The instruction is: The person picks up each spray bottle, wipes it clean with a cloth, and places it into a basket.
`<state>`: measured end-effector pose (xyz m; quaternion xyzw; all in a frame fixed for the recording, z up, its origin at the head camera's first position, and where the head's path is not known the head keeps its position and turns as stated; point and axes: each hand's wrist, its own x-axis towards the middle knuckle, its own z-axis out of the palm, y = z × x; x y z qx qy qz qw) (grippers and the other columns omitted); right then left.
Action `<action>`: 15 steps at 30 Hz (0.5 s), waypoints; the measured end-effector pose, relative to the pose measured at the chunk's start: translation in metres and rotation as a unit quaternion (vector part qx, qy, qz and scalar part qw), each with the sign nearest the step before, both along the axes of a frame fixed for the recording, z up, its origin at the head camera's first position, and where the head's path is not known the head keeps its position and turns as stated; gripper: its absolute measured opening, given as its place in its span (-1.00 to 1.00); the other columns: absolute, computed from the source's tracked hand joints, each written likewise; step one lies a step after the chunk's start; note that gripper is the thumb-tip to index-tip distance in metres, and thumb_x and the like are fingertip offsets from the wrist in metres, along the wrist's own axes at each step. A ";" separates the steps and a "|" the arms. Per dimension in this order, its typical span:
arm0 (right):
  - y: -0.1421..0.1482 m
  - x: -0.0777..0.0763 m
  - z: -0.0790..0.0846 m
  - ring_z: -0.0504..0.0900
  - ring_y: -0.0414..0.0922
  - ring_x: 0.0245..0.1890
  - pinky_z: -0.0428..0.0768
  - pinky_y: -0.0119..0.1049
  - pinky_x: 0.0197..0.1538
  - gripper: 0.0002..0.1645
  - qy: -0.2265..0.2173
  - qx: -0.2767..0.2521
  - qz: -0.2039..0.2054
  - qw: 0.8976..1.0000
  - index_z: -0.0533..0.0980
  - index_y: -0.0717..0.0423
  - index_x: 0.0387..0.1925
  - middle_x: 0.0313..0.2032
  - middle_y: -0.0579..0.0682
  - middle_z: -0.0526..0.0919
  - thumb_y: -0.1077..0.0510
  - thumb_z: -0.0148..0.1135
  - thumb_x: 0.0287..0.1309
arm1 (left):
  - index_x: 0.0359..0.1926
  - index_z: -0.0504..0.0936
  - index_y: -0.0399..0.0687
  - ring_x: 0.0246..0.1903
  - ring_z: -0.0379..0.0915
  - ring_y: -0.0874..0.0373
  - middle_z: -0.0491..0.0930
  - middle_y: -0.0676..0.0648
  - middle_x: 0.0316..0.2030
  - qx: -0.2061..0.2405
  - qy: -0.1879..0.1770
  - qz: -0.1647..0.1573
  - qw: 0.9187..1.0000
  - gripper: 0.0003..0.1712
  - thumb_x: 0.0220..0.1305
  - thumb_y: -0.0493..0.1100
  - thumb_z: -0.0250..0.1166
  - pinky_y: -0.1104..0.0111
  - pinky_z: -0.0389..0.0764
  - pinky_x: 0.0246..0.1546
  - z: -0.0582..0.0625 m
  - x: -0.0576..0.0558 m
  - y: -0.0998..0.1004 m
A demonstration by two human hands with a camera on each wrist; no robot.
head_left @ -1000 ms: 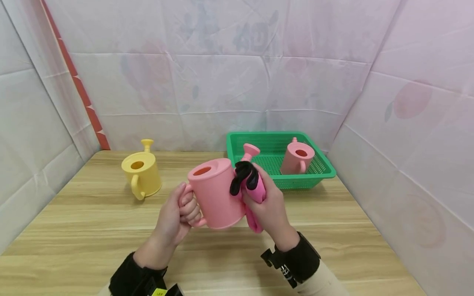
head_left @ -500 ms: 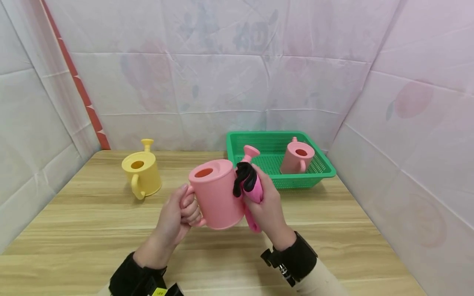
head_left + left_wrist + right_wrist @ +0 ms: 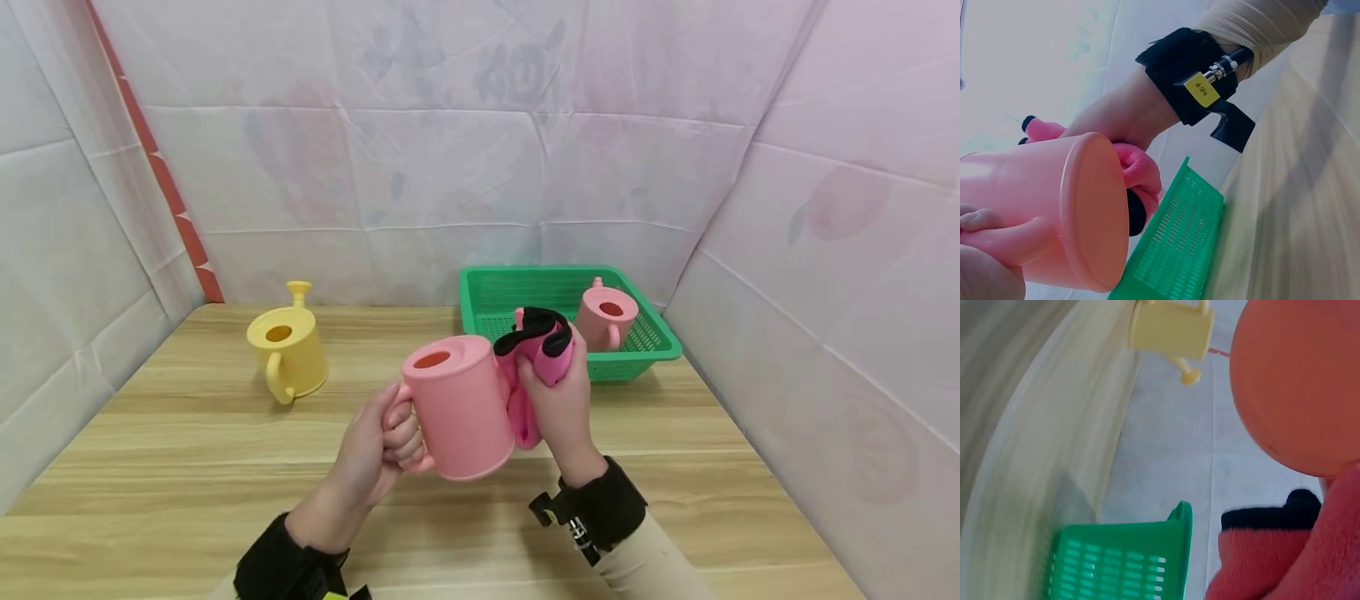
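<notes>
My left hand [image 3: 375, 442] grips the handle of a pink watering can [image 3: 461, 417], held up over the table and slightly tilted. In my right hand [image 3: 562, 412] is a folded pink cloth with black trim [image 3: 527, 417], gathered at the spout side of the can. Cloth and fingers cover nearly all of the spout. The left wrist view shows the can's round base [image 3: 1100, 215], with the cloth [image 3: 1141, 167] behind it under the right hand. Seen from the right wrist, the fuzzy cloth [image 3: 1266, 556] is close below the can's base [image 3: 1304, 387].
Behind the right hand stands a green plastic basket [image 3: 487, 283] with a second pink watering can [image 3: 600, 321] inside it. A yellow watering can [image 3: 294, 354] is at the back left of the wooden table [image 3: 187, 500]. Printed white sheets [image 3: 450, 167] enclose the table at the back and sides.
The can has shifted a little right and down with the left hand. My right hand and the cloth have moved right and up, covering the spout head that showed before.
</notes>
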<state>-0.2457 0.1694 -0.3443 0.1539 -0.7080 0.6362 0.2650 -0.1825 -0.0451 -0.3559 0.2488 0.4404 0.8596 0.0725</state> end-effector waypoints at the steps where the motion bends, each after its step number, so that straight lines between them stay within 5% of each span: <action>1: 0.000 0.001 0.000 0.47 -0.14 -0.01 0.41 -0.23 0.07 -0.28 -0.018 -0.009 0.010 1.000 0.21 0.11 0.21 0.03 0.01 0.49 0.33 0.29 0.03 | -0.64 0.03 0.02 -0.79 -0.13 0.24 -0.05 0.08 -0.79 0.001 -0.003 0.000 1.000 -0.52 0.50 -0.07 -0.41 0.38 -0.09 -0.71 0.001 0.000 0.000; 8: 0.003 0.003 0.000 0.55 -0.10 -0.13 0.52 -0.31 -0.06 -0.42 -0.119 -0.007 0.095 0.988 0.31 0.11 0.14 -0.10 0.10 0.53 0.24 0.29 0.08 | -0.66 0.02 0.02 -0.80 -0.10 0.26 -0.02 0.10 -0.80 0.017 -0.042 0.025 0.999 -0.49 0.50 0.02 -0.35 0.40 -0.06 -0.70 0.004 0.000 -0.004; 15: 0.011 0.004 -0.005 0.59 -0.18 -0.34 0.53 -0.37 -0.19 -0.59 -0.235 0.023 0.180 0.955 0.38 0.28 -0.02 -0.29 0.04 0.55 0.11 0.18 0.18 | -0.67 0.03 0.02 -0.80 -0.11 0.26 -0.03 0.11 -0.80 0.049 -0.096 0.047 0.993 -0.48 0.49 0.05 -0.32 0.41 -0.07 -0.70 0.009 -0.001 -0.010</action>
